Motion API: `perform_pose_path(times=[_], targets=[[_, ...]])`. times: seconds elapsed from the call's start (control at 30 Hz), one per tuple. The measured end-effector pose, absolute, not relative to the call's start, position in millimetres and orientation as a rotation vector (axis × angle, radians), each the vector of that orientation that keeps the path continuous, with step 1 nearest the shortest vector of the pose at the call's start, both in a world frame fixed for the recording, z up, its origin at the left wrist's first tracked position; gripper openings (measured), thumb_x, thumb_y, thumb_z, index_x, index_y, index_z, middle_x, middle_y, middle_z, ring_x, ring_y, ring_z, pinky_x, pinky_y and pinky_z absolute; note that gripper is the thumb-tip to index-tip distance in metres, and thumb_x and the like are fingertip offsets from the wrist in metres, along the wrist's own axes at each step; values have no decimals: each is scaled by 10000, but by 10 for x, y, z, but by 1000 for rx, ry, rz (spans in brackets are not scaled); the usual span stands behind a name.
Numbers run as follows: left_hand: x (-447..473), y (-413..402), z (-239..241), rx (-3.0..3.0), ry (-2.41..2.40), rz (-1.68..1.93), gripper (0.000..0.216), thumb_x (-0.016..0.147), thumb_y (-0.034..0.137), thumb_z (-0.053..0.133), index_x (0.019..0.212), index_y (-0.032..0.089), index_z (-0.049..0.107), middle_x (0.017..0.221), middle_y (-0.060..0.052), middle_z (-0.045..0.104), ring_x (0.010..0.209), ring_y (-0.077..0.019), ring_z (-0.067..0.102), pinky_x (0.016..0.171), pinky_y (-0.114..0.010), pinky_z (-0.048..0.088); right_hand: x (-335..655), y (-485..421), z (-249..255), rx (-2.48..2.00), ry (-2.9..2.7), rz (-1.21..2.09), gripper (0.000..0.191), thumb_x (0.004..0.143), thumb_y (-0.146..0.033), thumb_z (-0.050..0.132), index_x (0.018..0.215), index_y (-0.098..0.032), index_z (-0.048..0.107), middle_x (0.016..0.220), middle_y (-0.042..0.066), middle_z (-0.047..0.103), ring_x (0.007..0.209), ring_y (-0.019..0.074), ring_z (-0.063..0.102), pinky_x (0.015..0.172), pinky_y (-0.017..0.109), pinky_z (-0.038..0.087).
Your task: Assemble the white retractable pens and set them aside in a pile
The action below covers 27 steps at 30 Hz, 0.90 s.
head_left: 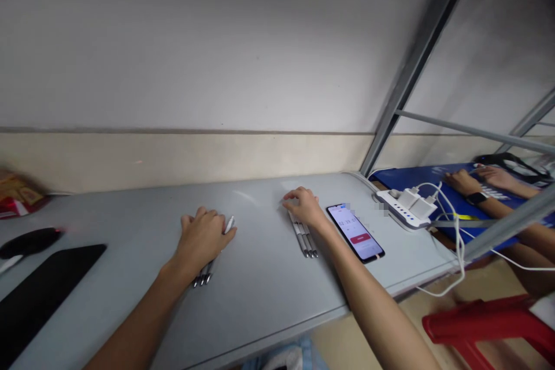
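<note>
A: The near pens (304,238): where are they, and how are they held?
B: Just left of the phone (355,232), with the right hand (303,205) bent over their far ends; whether it pinches cannot be told; the far pens (203,276) lie well left of the phone, the left hand (203,240) closed over them
A: Pressing flat would likely stop them rolling

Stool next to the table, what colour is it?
Red. The plastic stool shows best in the head view, bottom right.
</note>
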<state>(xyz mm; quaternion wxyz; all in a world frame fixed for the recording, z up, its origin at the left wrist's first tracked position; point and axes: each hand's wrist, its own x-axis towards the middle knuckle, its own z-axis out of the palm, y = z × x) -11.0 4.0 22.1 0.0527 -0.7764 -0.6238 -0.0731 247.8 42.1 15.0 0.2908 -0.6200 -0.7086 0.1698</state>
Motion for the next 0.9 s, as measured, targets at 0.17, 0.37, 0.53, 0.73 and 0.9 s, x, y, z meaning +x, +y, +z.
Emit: perform_pose_path(times=[0.17, 0.37, 0.53, 0.73, 0.9], targets=[[12, -6, 240, -2500, -1806, -364, 336, 852, 404, 445, 623, 189, 562, 787, -65, 660, 869, -245, 548, 762, -379, 326, 2306, 316, 115, -1251, -2047, 441, 262, 813, -208, 634, 1072, -245, 656, 1057, 62, 591, 1050, 219, 486, 923, 376, 329], [201, -60, 238, -2841, -1699, -732, 336, 925, 412, 355, 779, 201, 572, 740, -13, 630, 684, -147, 551, 645, -266, 365, 2201, 237, 112, -868, -2196, 500, 300, 831, -232, 644, 1127, -275, 636, 1077, 63, 618, 1031, 215, 522, 913, 360, 367], [183, -56, 231, -2737, -1688, -723, 283, 943, 398, 346, 978, 214, 559, 803, -11, 646, 704, -158, 577, 654, -264, 369, 2256, 282, 135, -1036, -2047, 552, 119, 871, -293, 580, 914, -222, 666, 768, 18, 628, 718, 157, 532, 696, 268, 375], [30, 26, 251, -2454, -1589, -613, 325, 975, 338, 258, 992, 205, 554, 965, -64, 646, 924, -210, 564, 812, -331, 353, 2295, 290, 176, -1166, -1820, 695, 268, 855, -421, 561, 731, -186, 596, 602, -31, 475, 568, 113, 409, 560, 238, 297], [17, 35, 229, -2458, -1516, -598, 338, 986, 313, 227, 954, 193, 542, 933, -64, 623, 905, -210, 524, 789, -340, 331, 2269, 298, 163, -1035, -1744, 1122, 445, 872, -560, 468, 665, -172, 533, 555, -43, 400, 504, 91, 332, 497, 233, 239]])
